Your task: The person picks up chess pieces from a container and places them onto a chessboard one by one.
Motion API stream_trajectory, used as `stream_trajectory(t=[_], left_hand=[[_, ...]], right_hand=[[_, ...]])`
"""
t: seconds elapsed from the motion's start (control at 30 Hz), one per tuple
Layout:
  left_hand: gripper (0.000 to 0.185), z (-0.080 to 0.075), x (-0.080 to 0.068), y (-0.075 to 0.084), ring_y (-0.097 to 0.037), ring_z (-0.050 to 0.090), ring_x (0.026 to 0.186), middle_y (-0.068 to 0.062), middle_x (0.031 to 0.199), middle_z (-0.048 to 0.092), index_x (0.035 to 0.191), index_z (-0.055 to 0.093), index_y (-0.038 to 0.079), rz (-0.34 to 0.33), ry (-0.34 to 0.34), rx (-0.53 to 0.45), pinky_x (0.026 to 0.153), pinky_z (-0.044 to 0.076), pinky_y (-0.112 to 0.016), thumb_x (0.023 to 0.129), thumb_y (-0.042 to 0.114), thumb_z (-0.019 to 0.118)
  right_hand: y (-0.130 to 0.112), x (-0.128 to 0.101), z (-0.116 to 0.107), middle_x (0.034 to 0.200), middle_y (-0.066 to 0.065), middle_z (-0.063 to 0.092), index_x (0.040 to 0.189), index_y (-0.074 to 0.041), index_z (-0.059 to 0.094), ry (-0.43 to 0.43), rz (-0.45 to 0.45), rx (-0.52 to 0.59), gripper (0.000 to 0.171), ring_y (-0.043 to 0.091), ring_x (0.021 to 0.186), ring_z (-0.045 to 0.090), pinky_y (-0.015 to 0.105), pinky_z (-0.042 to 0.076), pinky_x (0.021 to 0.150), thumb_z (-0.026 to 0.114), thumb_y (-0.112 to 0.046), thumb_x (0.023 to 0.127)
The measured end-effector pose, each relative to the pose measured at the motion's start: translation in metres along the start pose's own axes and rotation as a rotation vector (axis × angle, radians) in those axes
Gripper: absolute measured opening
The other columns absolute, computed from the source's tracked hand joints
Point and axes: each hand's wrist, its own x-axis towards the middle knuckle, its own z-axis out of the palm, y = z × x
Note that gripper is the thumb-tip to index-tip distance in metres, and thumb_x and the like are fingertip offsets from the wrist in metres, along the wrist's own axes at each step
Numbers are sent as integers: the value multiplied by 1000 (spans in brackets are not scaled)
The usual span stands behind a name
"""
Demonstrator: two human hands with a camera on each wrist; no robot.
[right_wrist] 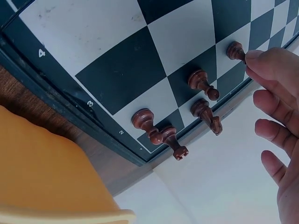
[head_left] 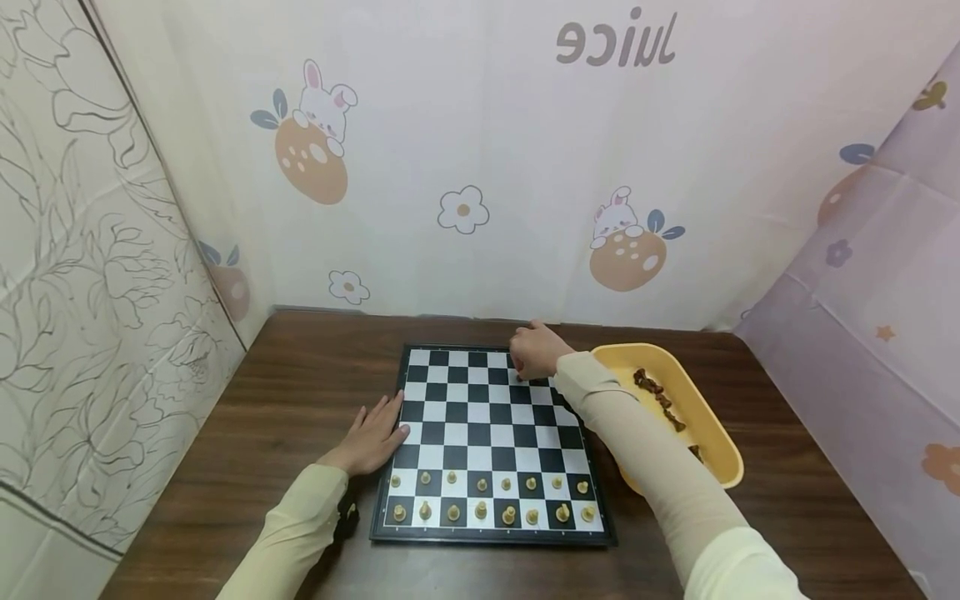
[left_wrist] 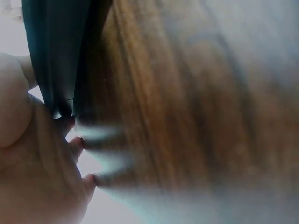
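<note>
My right hand [head_left: 537, 351] reaches over the far right part of the chessboard [head_left: 490, 436]. Its thumb and index finger pinch a brown chess piece [right_wrist: 235, 51] over a white square, with the top hidden by the fingertips. Near it stand two brown pawns [right_wrist: 200, 80], a brown rook [right_wrist: 174, 140] and a brown knight [right_wrist: 204, 113]. My left hand [head_left: 371, 437] rests at the board's left edge, fingers stretched out. In the left wrist view, that hand [left_wrist: 32, 163] lies beside the board's dark side [left_wrist: 60, 51].
A yellow tray [head_left: 705, 417] with several brown pieces [head_left: 660, 398] stands right of the board, partly behind my right sleeve. Two rows of pale gold pieces [head_left: 482, 509] line the near side. A small dark object [head_left: 347, 514] lies by my left sleeve. A printed curtain hangs behind the table.
</note>
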Motion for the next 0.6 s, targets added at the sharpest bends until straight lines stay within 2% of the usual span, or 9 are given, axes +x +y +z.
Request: stream_trajectory(t=[0.2, 0.43, 0.6], left_hand=[[62, 0, 1, 0, -36, 11, 143, -18, 156, 18, 152, 12, 1, -3, 0, -2, 112, 1, -56, 103, 30, 36], [63, 1, 2, 1, -35, 10, 144, -18, 156, 18, 152, 11, 1, -11, -6, 6, 112, 1, -56, 103, 31, 36], [63, 2, 1, -1, -35, 10, 144, -18, 156, 19, 152, 11, 1, -9, -2, 9, 112, 1, -56, 103, 32, 36]], right_hand=[[0, -1, -2, 77, -8, 64, 68, -21, 71, -10, -7, 13, 14, 17, 87, 54, 39, 38, 84, 81, -26, 77], [1, -5, -2, 77, -8, 63, 71, -21, 72, 3, 3, 21, 11, 16, 84, 53, 37, 37, 80, 81, -26, 77], [5, -9, -3, 84, -6, 67, 75, -20, 75, 18, 13, 44, 8, 17, 85, 53, 37, 37, 79, 81, -24, 75]])
